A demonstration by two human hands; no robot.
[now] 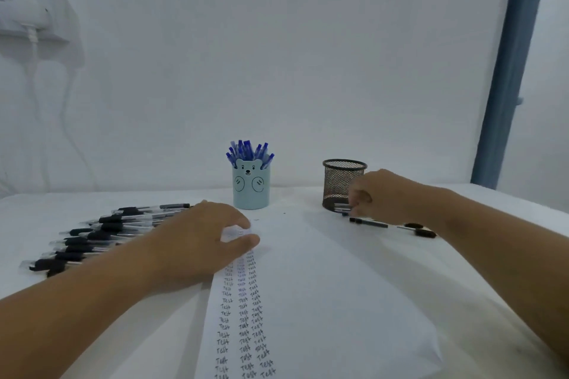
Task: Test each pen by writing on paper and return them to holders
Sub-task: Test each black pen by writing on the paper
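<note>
Left hand (200, 234) is pressing curled fingers on the paper (323, 301) mid-table; right hand (378, 194) is pinching a pen (341, 209) beside the mesh holder (340, 181) near the white table's (308, 197) far edge

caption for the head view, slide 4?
Left hand holds the test paper while the right hand reaches pens beside the mesh holder.
</note>
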